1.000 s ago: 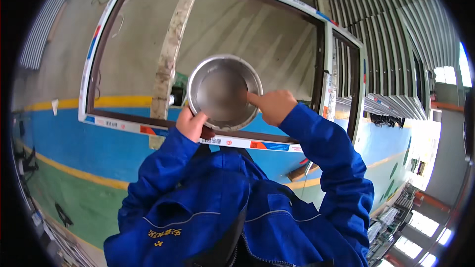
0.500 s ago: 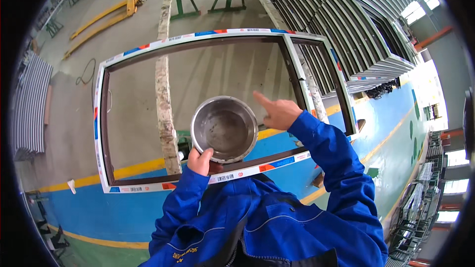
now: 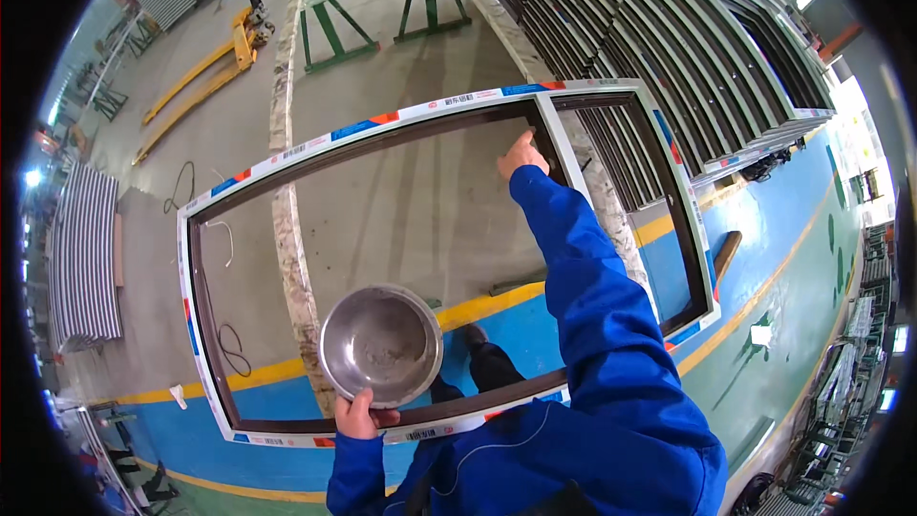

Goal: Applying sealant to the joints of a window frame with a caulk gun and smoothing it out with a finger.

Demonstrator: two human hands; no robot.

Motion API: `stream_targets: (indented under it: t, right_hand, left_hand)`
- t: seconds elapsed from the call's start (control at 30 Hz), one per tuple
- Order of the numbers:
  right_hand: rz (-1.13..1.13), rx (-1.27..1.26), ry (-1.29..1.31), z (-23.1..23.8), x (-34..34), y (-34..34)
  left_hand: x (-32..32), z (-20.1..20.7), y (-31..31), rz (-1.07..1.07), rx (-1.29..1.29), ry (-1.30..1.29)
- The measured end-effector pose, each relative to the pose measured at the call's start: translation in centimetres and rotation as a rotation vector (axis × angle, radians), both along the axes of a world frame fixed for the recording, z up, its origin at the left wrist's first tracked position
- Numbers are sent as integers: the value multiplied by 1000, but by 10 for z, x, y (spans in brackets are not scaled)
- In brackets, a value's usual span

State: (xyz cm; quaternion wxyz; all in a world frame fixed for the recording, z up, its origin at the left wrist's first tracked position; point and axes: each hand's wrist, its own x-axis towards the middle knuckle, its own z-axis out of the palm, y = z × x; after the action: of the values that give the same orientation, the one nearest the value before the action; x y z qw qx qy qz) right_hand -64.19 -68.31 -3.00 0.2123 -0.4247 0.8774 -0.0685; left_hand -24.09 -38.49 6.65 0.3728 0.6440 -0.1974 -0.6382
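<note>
My left hand [image 3: 359,415] grips the near rim of a round metal bowl [image 3: 384,349], thumb over the edge. Only dark specks and smudges show on the bowl's bottom. The bowl is held over the near side of a large rectangular frame [image 3: 315,146], white-wrapped outside and dark brown inside. Reaching across, my right hand [image 3: 523,155] is at the far end of the frame's dividing bar [image 3: 570,148], close to the inner corner. Its fingers are curled together. Anything pinched in them is too small or hidden to make out.
Two long wrapped beams [image 3: 284,220] run under the frame, with green trestles [image 3: 330,29] at the back. Many similar frames [image 3: 659,48] are stacked at the right. A yellow pallet jack [image 3: 215,72] stands far left, near striped stacked panels [image 3: 84,253].
My right hand has moved from above the bowl's right side, forward to the dividing bar's far end. The bowl sits lower and further left in view. My view has shifted too.
</note>
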Motion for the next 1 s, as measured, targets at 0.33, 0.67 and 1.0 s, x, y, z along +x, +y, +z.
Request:
stream_targets:
  t: [0.33, 0.67, 1.0]
  right_hand:
    - [-69, -5, -44, -25, -18, -45]
    - [-49, -14, 19, -27, -20, -46]
    - [-37, -5, 74, -27, -11, -48]
  left_hand:
    - [-25, -6, -19, 72, 86, -39]
    - [-28, -4, -23, 73, 83, -21]
    - [-26, -5, -20, 86, 120, -15]
